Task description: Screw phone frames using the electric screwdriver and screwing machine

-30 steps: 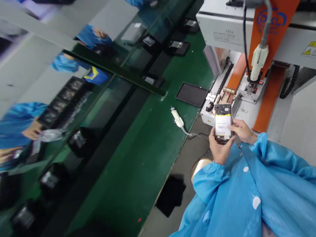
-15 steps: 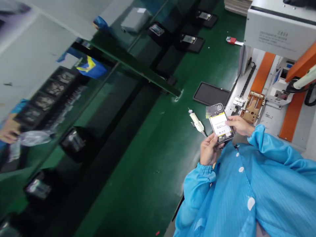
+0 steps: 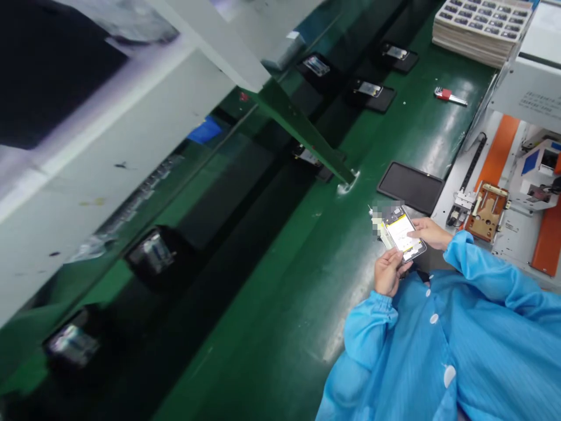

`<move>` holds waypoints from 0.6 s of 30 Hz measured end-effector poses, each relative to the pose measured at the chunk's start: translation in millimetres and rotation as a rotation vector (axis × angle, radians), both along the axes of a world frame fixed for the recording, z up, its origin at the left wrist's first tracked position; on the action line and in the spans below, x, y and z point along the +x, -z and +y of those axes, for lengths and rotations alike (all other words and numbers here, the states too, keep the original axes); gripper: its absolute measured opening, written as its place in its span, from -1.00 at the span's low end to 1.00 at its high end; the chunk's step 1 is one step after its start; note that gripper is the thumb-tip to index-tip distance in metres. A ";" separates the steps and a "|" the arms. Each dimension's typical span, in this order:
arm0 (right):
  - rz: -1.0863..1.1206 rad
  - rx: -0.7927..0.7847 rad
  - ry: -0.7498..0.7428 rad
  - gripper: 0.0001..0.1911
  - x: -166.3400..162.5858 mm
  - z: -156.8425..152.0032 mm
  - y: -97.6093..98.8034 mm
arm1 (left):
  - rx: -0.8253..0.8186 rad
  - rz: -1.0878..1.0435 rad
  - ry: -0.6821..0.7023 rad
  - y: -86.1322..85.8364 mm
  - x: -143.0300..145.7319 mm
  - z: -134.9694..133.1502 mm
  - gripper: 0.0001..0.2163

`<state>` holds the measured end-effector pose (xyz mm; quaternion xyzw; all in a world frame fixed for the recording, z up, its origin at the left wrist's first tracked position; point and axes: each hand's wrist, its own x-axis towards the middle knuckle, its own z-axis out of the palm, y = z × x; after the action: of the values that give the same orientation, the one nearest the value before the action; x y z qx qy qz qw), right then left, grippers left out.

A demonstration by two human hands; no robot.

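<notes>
Both hands hold an opened phone (image 3: 401,231), its white battery with yellow edges and dark inner parts facing up. My left hand (image 3: 388,272) pinches the lower left corner, thumb on top. My right hand (image 3: 430,234) grips the right edge, with fingertips over the battery. Behind the phone's left side lies a cream electric screwdriver (image 3: 385,237) on the green bench, partly covered by the phone and a blurred patch. Just beyond the phone is a shallow black tray (image 3: 411,186).
To the right stands a machine with orange rails and a brass-coloured fixture (image 3: 486,219). A red-held hex key set (image 3: 450,96) and stacked parts trays (image 3: 475,44) lie farther back. A green post (image 3: 307,128) rises left of the tray; phones in black trays (image 3: 368,89) line the conveyor.
The view has swung, so the bench, machine and hands appear farther right and lower. Both hands keep hold of the phone, which now overlaps the screwdriver in view. The person opposite has left view.
</notes>
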<state>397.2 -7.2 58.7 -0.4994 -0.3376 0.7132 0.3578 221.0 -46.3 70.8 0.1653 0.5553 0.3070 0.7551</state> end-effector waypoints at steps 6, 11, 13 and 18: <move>-0.441 0.077 0.081 -0.70 29.2 99.7 20.8 | -0.119 0.082 0.103 40.7 9.2 10.8 -0.59; -0.823 0.081 0.054 -0.65 54.9 141.9 26.2 | -0.178 0.121 0.124 62.7 16.2 14.6 -0.75; -0.982 0.060 0.058 -0.63 55.3 138.9 30.9 | -0.185 0.113 0.106 69.2 22.9 24.6 -0.78; -1.251 -0.077 0.082 -0.40 53.9 126.7 43.2 | -0.161 0.085 0.055 81.8 53.5 73.6 -0.77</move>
<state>451.1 119.5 15.6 -0.8473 -0.4378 0.2832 0.1013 274.4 27.3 -11.1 0.1319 0.6049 0.2333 0.7499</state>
